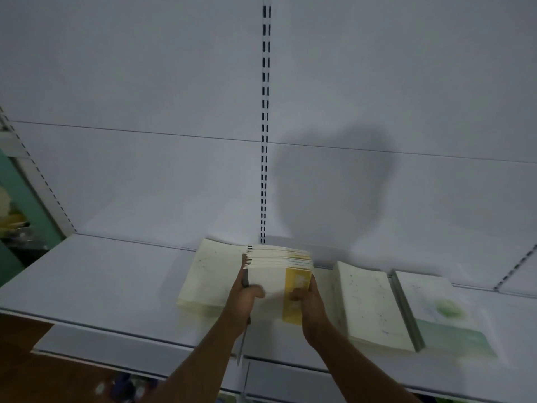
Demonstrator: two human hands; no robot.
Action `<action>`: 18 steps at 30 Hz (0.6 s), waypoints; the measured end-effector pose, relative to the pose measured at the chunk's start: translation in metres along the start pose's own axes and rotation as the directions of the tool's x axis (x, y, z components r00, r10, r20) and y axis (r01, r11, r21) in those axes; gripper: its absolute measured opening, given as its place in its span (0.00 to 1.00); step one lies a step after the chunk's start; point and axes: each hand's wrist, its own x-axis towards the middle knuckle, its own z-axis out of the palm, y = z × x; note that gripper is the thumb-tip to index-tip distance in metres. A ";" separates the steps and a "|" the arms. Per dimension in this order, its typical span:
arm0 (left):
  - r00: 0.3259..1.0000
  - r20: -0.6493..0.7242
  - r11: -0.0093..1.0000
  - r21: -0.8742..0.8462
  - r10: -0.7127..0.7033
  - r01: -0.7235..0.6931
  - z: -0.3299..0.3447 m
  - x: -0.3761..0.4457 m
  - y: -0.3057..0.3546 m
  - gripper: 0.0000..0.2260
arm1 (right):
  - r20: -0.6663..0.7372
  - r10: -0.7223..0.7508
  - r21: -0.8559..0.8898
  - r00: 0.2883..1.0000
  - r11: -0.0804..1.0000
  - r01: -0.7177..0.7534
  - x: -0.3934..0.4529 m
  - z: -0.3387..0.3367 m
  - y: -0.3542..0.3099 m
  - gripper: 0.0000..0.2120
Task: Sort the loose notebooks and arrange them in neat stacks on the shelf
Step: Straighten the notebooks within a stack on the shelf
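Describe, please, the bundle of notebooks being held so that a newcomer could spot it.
On the white shelf, below the slotted upright, both hands hold the bundle of notebooks. Unlike the flat cream stacks beside it, it has a yellow band.

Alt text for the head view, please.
Both hands, left hand and right hand, grip a bundle of notebooks over a white shelf. Cream stack behind; two more stacks at right.

Two bare forearms reach forward side by side. The left hand [242, 298] and right hand [308, 299] each grip an opposite edge of a white and yellow bundle of paper notebooks [280, 282], thumbs on top.
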 end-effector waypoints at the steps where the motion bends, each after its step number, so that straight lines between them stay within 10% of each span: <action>1: 1.000 0.007 1.000 0.014 -0.019 0.018 -0.001 0.001 0.000 0.36 | -0.012 -0.006 0.000 1.000 1.000 0.006 0.001 0.001 0.001 0.30; 12: 0.987 0.139 0.983 0.152 0.079 -0.100 -0.011 -0.006 0.007 0.44 | -0.094 -0.034 0.014 0.995 0.999 0.036 0.005 0.004 0.006 0.25; 18: 0.990 0.072 0.984 0.123 0.123 -0.131 -0.005 -0.009 0.015 0.43 | -0.042 -0.130 -0.042 0.991 0.991 0.128 0.002 0.002 0.000 0.41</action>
